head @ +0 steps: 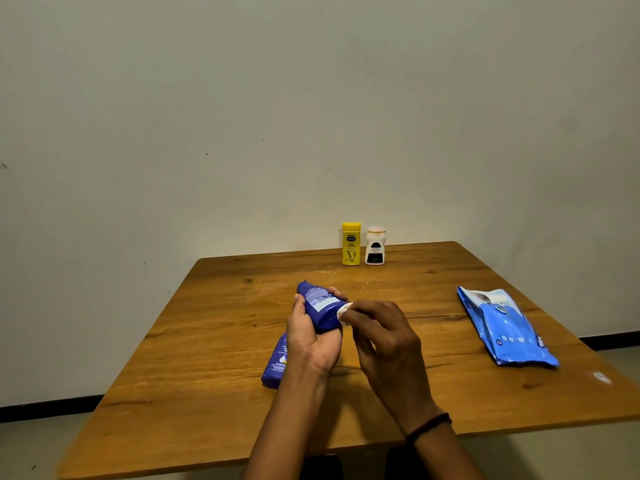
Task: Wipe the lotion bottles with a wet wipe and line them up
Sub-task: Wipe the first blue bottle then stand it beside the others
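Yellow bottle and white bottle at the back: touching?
Apart. The head view shows a thin strip of wall and table between the yellow bottle and the white bottle.

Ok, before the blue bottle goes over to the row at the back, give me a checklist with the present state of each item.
1. Left hand holds the blue bottle: ok.
2. Right hand presses the wipe on it: ok.
3. Whole bottle wiped: cannot tell.
4. Yellow bottle and white bottle upright, side by side: ok.
5. Table bare beside that row: ok.
6. Second blue bottle wiped: cannot tell; it lies flat.
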